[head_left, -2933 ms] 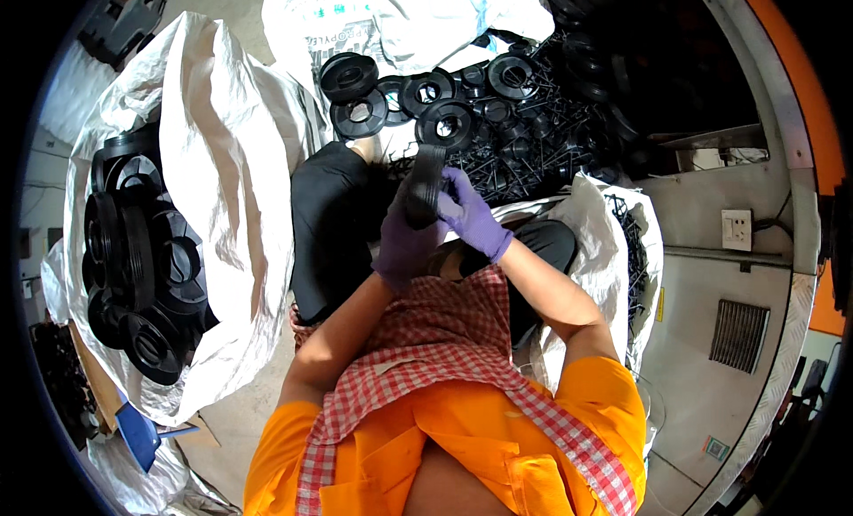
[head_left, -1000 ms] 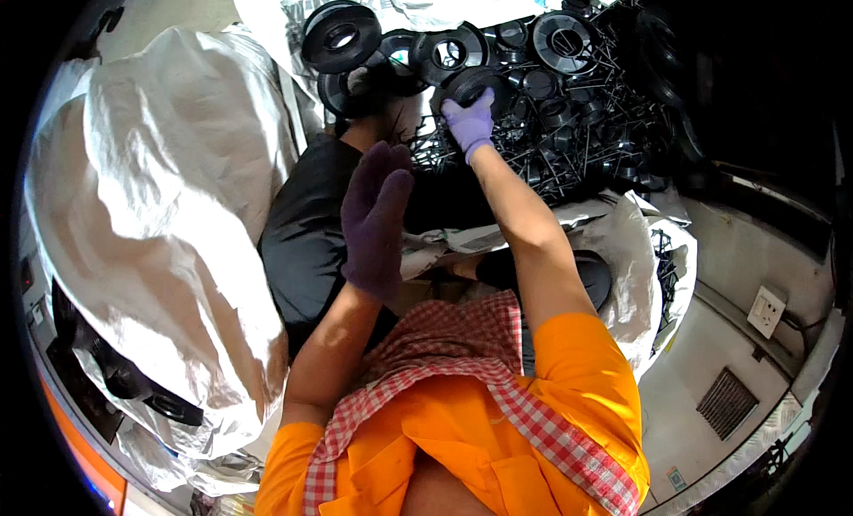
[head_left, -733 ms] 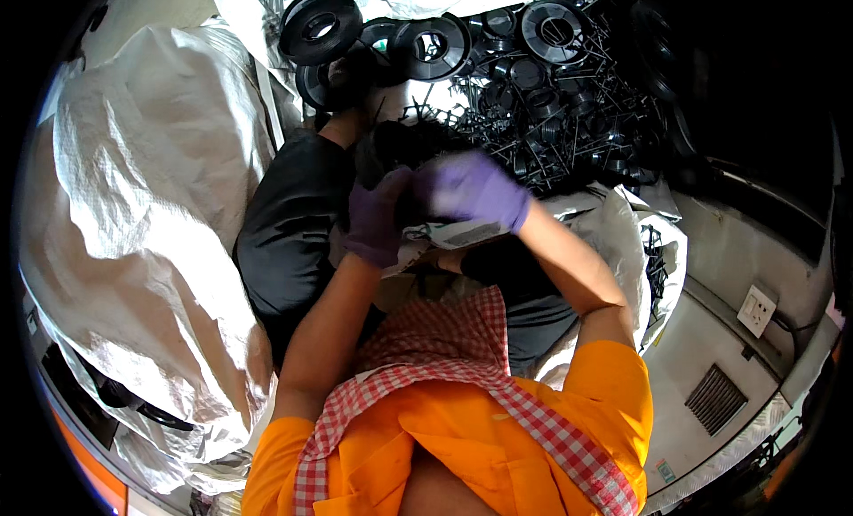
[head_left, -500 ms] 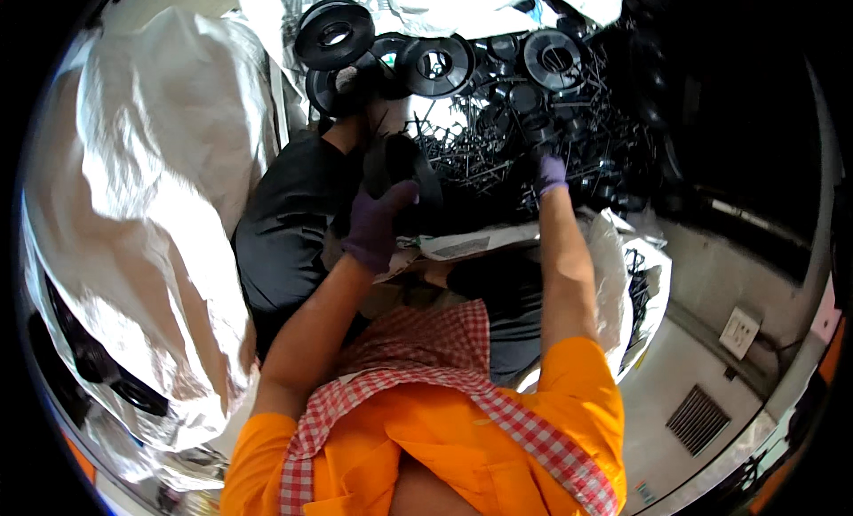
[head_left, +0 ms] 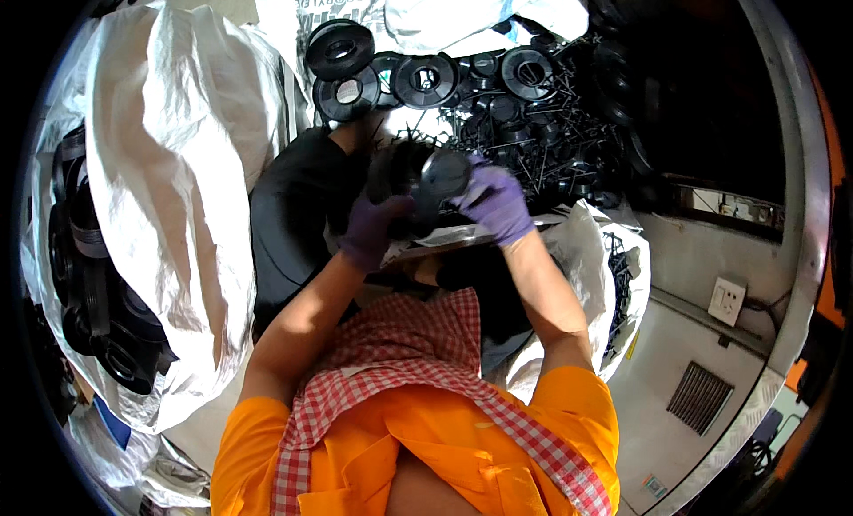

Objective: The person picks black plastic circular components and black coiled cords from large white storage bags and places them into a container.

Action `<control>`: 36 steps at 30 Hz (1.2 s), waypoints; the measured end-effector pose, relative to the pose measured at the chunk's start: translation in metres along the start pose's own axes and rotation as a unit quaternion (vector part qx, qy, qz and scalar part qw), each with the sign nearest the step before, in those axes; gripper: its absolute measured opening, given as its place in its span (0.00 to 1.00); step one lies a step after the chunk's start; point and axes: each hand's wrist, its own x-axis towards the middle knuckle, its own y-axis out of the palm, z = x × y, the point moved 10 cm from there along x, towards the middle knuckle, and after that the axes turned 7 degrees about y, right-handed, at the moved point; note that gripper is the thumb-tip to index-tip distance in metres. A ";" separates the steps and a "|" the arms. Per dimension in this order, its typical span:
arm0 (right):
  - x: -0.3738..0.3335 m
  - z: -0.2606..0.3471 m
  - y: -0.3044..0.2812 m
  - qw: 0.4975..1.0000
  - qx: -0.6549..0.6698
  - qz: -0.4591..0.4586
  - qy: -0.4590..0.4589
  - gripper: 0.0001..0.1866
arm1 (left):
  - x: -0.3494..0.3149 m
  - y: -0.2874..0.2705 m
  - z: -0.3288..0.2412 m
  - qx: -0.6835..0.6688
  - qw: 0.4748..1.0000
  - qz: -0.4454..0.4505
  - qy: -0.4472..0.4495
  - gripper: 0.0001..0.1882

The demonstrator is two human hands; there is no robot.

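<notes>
In front of my lap, my left hand [head_left: 375, 224] grips a black plastic part, its thumb lying along the near side; dark shading hides the part's exact shape. A black round plastic part [head_left: 447, 173] with a shiny face sits against it. My right hand [head_left: 494, 200] has its fingers closed at the right edge of this round part, slightly smeared by motion. Both hands wear purple gloves. Just beyond them spreads a pile of black round parts and thin black plastic sticks [head_left: 542, 147]. Black flanged rings [head_left: 425, 80] lie along its far side.
On the left stands a big white sack [head_left: 191, 143], with black ring parts [head_left: 93, 258] showing at its side. A smaller white sack [head_left: 582, 249] by my right arm holds thin black sticks [head_left: 619, 280]. At right are a socket [head_left: 728, 301] and a vent grille [head_left: 700, 398].
My right hand has come out of the pile, back and to the left, bringing the round part against the one in my left hand. The view has shifted slightly.
</notes>
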 end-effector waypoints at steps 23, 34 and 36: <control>-0.125 0.004 0.138 0.670 -0.640 0.155 -0.341 0.26 | -0.081 0.041 -0.017 0.172 0.940 0.295 0.024 0.26; -0.071 -0.080 0.040 0.989 -0.059 -0.091 0.101 0.31 | -0.093 0.041 -0.015 0.347 0.919 0.123 0.142 0.45; -0.070 -0.039 0.065 0.954 -0.288 -0.055 -0.057 0.31 | -0.086 0.028 -0.018 0.289 0.928 0.118 0.205 0.44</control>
